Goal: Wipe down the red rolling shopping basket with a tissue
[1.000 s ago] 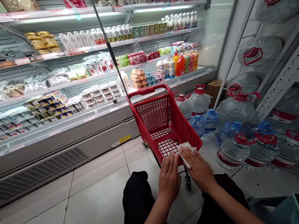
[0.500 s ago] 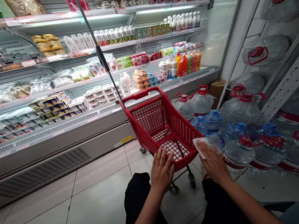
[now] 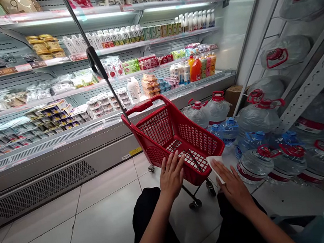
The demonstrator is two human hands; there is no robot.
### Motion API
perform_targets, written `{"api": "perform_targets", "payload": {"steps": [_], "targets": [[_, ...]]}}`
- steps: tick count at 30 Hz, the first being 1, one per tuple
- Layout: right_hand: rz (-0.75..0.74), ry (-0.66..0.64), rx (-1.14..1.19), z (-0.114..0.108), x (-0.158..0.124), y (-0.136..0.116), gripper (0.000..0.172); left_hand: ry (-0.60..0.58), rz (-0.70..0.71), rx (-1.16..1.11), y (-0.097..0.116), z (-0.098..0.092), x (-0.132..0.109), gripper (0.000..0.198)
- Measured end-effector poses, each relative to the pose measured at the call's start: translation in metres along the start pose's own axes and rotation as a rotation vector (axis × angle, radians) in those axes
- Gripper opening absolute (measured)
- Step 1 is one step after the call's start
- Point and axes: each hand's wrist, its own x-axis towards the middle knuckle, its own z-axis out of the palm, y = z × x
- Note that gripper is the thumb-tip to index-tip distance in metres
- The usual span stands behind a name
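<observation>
In front of me stands a small red shopping cart (image 3: 187, 131) with a perforated plastic basket, on metal legs with casters. A tall thin pole rises from its far left corner by the handle. My left hand (image 3: 172, 178) is open, fingers spread, over the cart's near left side; whether it touches the plastic I cannot tell. At the near right corner, my right hand (image 3: 233, 186) has a folded white cloth (image 3: 214, 159) under its nearly straight fingers. The cloth lies against or just beside the cart's rim. Its underside is hidden.
Across the back runs a refrigerated display case (image 3: 99, 145) stocked with cartons, bottles and cups. Large water bottles (image 3: 255, 165) crowd the floor on the right, beside a white metal rack (image 3: 309, 82). A teal container (image 3: 322, 230) sits at the lower right.
The cart has turned: its handle end and pole have swung left, and its near end has shifted right. Both hands stay close to it, the right one still with the cloth.
</observation>
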Motion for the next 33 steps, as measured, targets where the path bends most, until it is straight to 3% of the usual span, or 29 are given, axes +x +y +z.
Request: {"api": "perform_targets", "payload": {"steps": [3, 7, 10, 14, 19, 23, 26, 30, 33], "targets": [[0.047, 0.022, -0.003, 0.003, 0.001, -0.005, 0.064, -0.004, -0.026, -0.022, 0.008, 0.011, 0.007, 0.064], [-0.039, 0.085, -0.071, 0.013, 0.004, -0.04, 0.068, 0.008, -0.091, -0.03, 0.032, 0.028, 0.008, 0.074], [-0.068, 0.123, -0.115, 0.012, 0.011, -0.054, 0.071, 0.011, -0.079, -0.028, 0.038, 0.031, 0.007, 0.078], [-0.076, 0.099, -0.145, 0.002, 0.011, -0.035, 0.072, -0.023, 0.041, -0.023, 0.016, 0.02, 0.013, 0.077], [0.031, 0.127, -0.123, -0.001, -0.006, -0.007, 0.068, -0.042, -0.041, 0.029, -0.013, 0.015, 0.027, 0.078], [0.1, 0.128, -0.106, -0.002, -0.001, -0.016, 0.068, -0.046, -0.07, 0.029, -0.004, 0.025, 0.03, 0.076], [0.056, 0.136, -0.12, 0.001, 0.018, -0.031, 0.071, -0.04, -0.097, 0.02, 0.013, 0.029, 0.028, 0.071], [-0.03, 0.142, -0.114, 0.006, 0.044, -0.043, 0.074, -0.041, -0.095, 0.011, 0.028, 0.025, 0.026, 0.068], [-0.048, 0.134, -0.13, 0.005, 0.048, -0.038, 0.073, -0.056, -0.025, 0.018, 0.024, 0.016, 0.026, 0.071]]}}
